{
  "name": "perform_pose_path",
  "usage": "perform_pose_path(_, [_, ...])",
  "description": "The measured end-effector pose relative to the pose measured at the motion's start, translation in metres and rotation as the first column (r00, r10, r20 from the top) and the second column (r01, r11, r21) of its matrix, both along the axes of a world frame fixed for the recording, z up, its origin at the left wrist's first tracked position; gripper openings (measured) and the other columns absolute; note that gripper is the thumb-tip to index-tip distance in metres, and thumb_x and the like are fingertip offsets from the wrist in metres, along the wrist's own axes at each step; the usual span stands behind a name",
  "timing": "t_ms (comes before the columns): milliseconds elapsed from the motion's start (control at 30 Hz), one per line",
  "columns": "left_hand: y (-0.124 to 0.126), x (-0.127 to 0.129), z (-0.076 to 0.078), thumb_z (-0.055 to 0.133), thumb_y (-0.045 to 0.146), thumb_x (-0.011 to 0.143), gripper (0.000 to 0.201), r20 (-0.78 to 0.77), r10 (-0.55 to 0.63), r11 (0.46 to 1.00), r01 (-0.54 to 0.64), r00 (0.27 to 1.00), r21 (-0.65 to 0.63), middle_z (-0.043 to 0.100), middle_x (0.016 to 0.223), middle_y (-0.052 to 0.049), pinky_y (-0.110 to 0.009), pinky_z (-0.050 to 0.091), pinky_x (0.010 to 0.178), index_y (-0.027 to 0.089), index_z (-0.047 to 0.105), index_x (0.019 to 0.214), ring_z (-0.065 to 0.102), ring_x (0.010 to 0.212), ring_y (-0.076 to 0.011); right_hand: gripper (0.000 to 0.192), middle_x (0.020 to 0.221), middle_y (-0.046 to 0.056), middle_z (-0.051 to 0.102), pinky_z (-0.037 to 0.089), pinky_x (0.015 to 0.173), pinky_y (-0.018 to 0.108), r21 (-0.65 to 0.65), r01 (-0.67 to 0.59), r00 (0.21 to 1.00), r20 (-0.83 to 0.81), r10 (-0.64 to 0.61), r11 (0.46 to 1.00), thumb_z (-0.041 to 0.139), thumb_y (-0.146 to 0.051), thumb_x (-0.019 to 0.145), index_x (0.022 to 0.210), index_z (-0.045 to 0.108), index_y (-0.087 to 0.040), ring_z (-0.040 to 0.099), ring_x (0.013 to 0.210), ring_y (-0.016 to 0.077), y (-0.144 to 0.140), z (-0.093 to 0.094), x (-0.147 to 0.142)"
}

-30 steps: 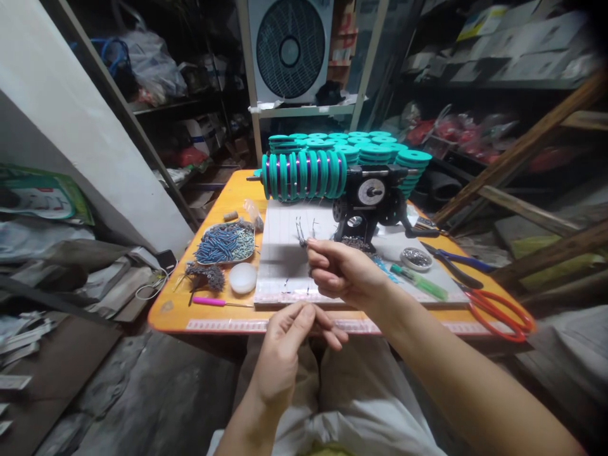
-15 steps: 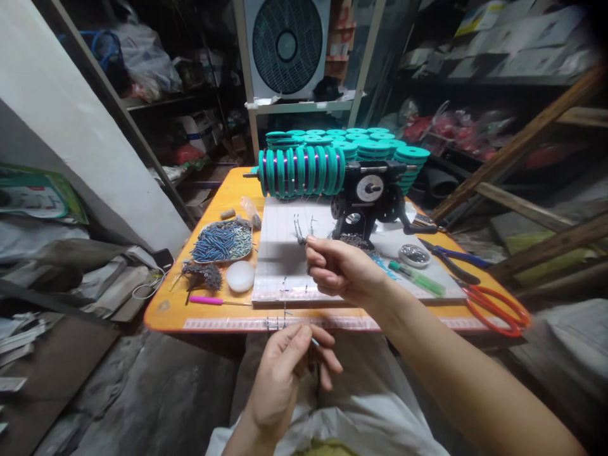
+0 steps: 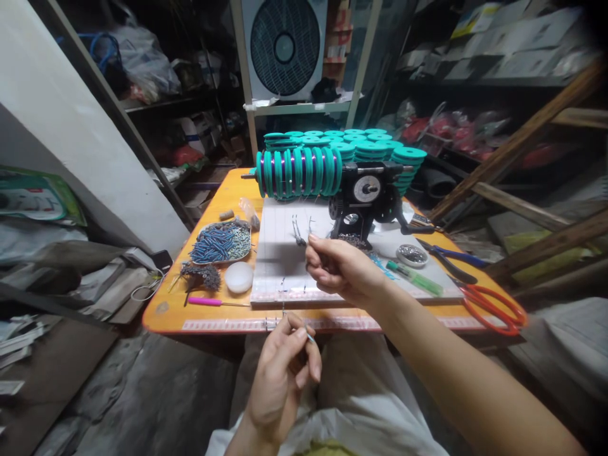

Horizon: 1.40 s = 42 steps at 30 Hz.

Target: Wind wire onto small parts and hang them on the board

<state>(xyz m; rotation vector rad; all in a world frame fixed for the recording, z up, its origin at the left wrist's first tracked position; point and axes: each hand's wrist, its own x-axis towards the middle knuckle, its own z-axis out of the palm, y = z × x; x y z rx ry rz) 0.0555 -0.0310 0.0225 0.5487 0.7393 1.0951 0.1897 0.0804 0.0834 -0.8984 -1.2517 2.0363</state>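
My right hand (image 3: 339, 269) hovers over the white mat (image 3: 285, 253) and pinches a small bunch of dark wire hooks (image 3: 298, 235) that stick up from its fingertips. Below the orange table's (image 3: 166, 313) front edge, over my lap, my left hand (image 3: 285, 370) is closed on a thin wire piece with a pale blue tip (image 3: 310, 337). Behind the mat, a row of teal spools (image 3: 297, 172) sits on the shaft of a black hand-crank winder (image 3: 368, 199).
A tray of blue and silver tubes (image 3: 221, 242), a white round lid (image 3: 239, 277) and a pink-handled tool (image 3: 209, 301) lie at left. Red scissors (image 3: 494, 307), blue pliers (image 3: 451, 261), a green tool (image 3: 415, 278) and a small tin (image 3: 411, 254) lie at right. A fan stands behind.
My left hand has dropped lower toward my lap and closed tighter on the thin piece. The right hand has stayed almost in place with the hooks.
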Motion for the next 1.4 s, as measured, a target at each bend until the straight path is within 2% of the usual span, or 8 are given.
perform_pose_path(133, [-0.003,-0.001,-0.001,0.051,0.031,0.089,0.015,-0.076,0.04,0.999,-0.041,0.996,-0.018,0.05,0.051,0.004,-0.019,0.017,0.048,0.017,0.045,0.085,0.035,0.046,-0.0031,0.059,0.067,-0.001,0.054,0.025,0.044,0.003,0.207,-0.182,0.943,0.313,0.111,0.961,0.049,-0.058,0.079,0.113,0.051,-0.009,0.035,0.046,-0.0082,-0.021,-0.007,0.007])
perform_pose_path(233, [-0.003,-0.003,-0.002,0.05,0.033,0.089,0.017,-0.117,0.038,0.999,-0.039,0.992,-0.004,0.053,0.052,0.003,-0.019,0.015,0.046,0.017,0.045,0.086,0.031,0.044,-0.0025,0.051,0.086,0.004,0.059,0.033,0.055,-0.001,0.344,-0.298,0.876,0.469,0.112,0.89,0.058,-0.051,0.076,0.102,0.061,-0.008,0.045,0.062,-0.0092,-0.038,-0.016,0.012])
perform_pose_path(733, [0.006,0.001,-0.011,0.068,0.05,0.074,0.042,-0.142,0.104,0.994,-0.097,0.984,0.058,0.035,0.04,0.011,-0.012,0.02,0.045,0.018,0.041,0.075,0.024,0.039,-0.0002,0.038,0.099,0.001,0.055,0.031,0.079,0.005,0.552,-0.28,0.779,0.608,-0.149,0.786,0.031,-0.043,0.092,0.099,0.054,-0.014,0.042,0.089,-0.005,-0.065,-0.028,0.006])
perform_pose_path(867, [0.007,-0.001,-0.019,0.062,0.05,0.08,0.037,-0.196,0.061,0.997,-0.051,0.979,0.055,0.049,0.045,0.007,-0.012,0.016,0.041,0.018,0.043,0.082,0.026,0.036,-0.0001,0.042,0.112,0.001,0.053,0.036,0.078,0.005,0.548,-0.35,0.779,0.621,-0.088,0.76,0.031,-0.049,0.091,0.116,0.052,-0.022,0.046,0.088,-0.006,-0.043,-0.013,0.01])
perform_pose_path(933, [0.007,-0.002,-0.024,0.059,0.051,0.082,0.037,-0.232,0.043,0.996,-0.025,0.972,0.08,0.059,0.054,0.003,-0.013,0.022,0.04,0.018,0.044,0.085,0.035,0.037,-0.0012,0.052,0.117,0.003,0.052,0.037,0.071,0.005,0.607,-0.235,0.782,0.582,-0.224,0.759,0.033,-0.049,0.09,0.136,0.037,-0.026,0.046,0.077,-0.0074,-0.019,-0.001,0.007])
perform_pose_path(1000, [0.006,-0.004,-0.028,0.06,0.05,0.082,0.037,-0.261,0.063,0.994,-0.037,0.963,0.105,0.065,0.064,-0.001,-0.014,0.032,0.044,0.016,0.045,0.087,0.047,0.041,-0.0036,0.059,0.095,0.005,0.058,0.036,0.063,0.006,0.63,-0.069,0.754,0.54,-0.373,0.773,0.032,-0.048,0.09,0.14,0.031,-0.017,0.044,0.064,-0.0067,0.011,0.008,-0.001])
perform_pose_path(1200, [-0.001,-0.012,-0.024,0.062,0.041,0.081,0.031,-0.179,0.109,0.994,-0.111,0.978,-0.001,0.07,0.077,-0.009,-0.021,0.047,0.06,0.015,0.046,0.085,0.062,0.058,-0.0117,0.053,0.097,0.008,0.061,0.027,0.048,0.005,0.642,0.04,0.742,0.493,-0.453,0.765,0.036,-0.039,0.088,0.132,0.041,-0.011,0.039,0.051,-0.0081,0.073,0.005,-0.025])
perform_pose_path(1400, [-0.009,-0.016,-0.019,0.059,0.034,0.083,0.023,-0.111,0.091,0.993,-0.098,0.99,-0.06,0.07,0.078,-0.011,-0.022,0.047,0.061,0.013,0.049,0.085,0.063,0.06,-0.0131,0.045,0.093,0.005,0.062,0.028,0.046,0.004,0.652,0.059,0.758,0.464,-0.459,0.756,0.031,-0.043,0.088,0.109,0.055,-0.01,0.039,0.046,-0.0088,0.065,-0.001,-0.021])
